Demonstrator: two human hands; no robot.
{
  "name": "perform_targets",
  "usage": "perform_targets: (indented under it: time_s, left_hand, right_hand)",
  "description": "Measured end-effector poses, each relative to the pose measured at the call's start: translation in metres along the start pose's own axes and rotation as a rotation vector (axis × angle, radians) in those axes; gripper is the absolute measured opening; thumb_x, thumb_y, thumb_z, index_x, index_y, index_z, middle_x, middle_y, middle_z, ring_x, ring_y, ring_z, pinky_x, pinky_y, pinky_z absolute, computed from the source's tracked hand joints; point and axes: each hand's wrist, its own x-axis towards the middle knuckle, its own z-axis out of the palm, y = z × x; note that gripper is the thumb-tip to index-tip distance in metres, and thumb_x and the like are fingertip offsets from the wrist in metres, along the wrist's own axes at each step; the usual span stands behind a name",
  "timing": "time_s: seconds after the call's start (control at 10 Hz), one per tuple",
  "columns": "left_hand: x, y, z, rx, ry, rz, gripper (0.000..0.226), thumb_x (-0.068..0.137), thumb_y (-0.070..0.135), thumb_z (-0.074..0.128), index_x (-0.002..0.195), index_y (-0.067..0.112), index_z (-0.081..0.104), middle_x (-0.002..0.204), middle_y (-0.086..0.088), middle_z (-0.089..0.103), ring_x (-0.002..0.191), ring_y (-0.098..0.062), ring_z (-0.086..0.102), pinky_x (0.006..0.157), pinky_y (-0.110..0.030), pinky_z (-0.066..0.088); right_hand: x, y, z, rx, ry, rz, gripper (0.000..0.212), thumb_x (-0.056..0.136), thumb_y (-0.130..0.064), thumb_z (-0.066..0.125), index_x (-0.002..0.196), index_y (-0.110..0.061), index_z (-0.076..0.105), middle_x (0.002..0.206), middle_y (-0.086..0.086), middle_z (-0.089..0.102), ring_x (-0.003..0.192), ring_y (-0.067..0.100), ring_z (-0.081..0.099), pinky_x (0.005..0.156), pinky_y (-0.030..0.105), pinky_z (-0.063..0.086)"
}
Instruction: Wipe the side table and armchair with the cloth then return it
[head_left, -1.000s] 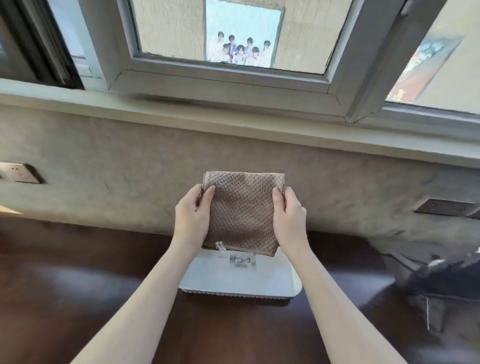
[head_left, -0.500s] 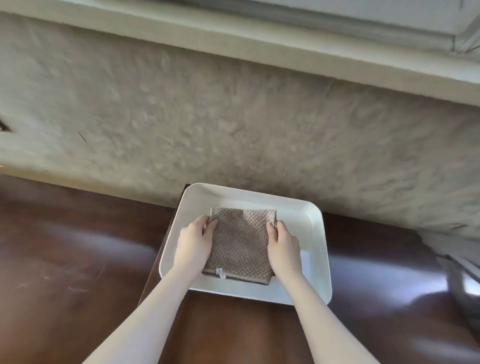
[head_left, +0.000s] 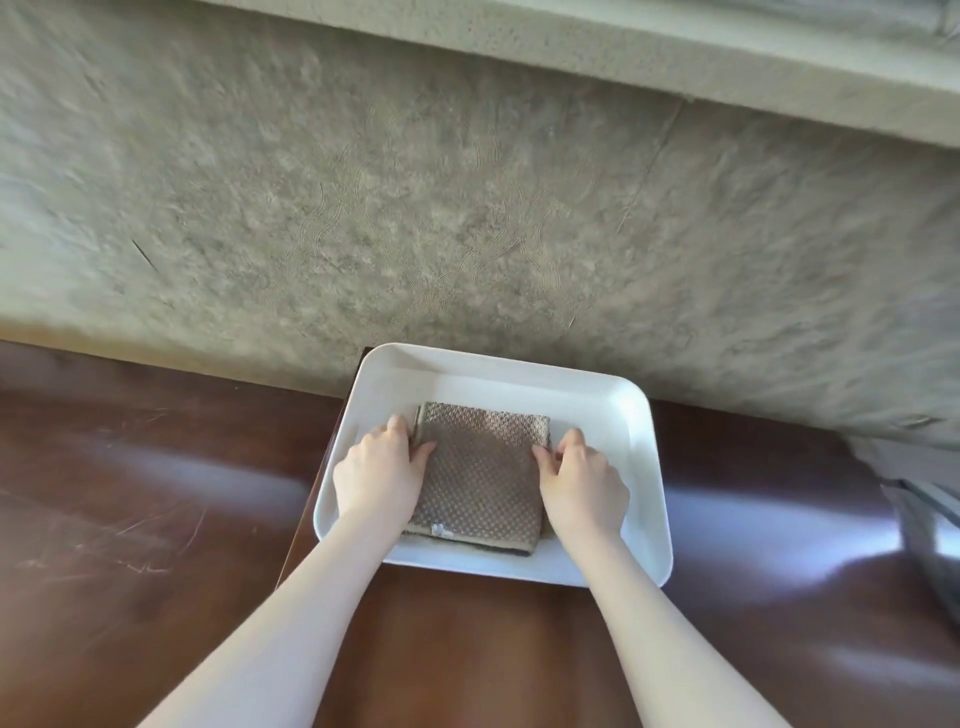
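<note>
Two hands flank our folded brown cloth (head_left: 480, 475), which lies flat inside the white tray (head_left: 641, 467) on the dark table (head_left: 156, 493). Left hand (head_left: 379, 475) and right hand (head_left: 582, 483) curl fingertips onto its side edges; whether they pinch it, we cannot tell. Judged light, soft and limp, non-slippery weave; best taken by both folded edges.

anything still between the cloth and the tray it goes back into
Nothing visible. The folded cloth already lies flat inside the white tray, with the left hand and right hand at its two side edges.
</note>
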Motion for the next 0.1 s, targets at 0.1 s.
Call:
perform_targets:
  time_s: [0.1]
  left_hand:
    - [-0.0028, -0.0004, -0.0061, 0.078, -0.012, 0.037, 0.038, 0.089, 0.044, 0.053, 0.110, 0.012, 0.050, 0.111, -0.009, 0.056, 0.103, -0.033, 0.058, 0.073, -0.042, 0.045]
  right_hand:
    - [-0.0060, 0.0012, -0.0074, 0.039, 0.014, -0.031, 0.033, 0.098, -0.043, 0.042, 0.105, -0.012, 0.053, 0.100, 0.005, 0.066, 0.091, 0.031, 0.065, 0.060, 0.032, 0.040]
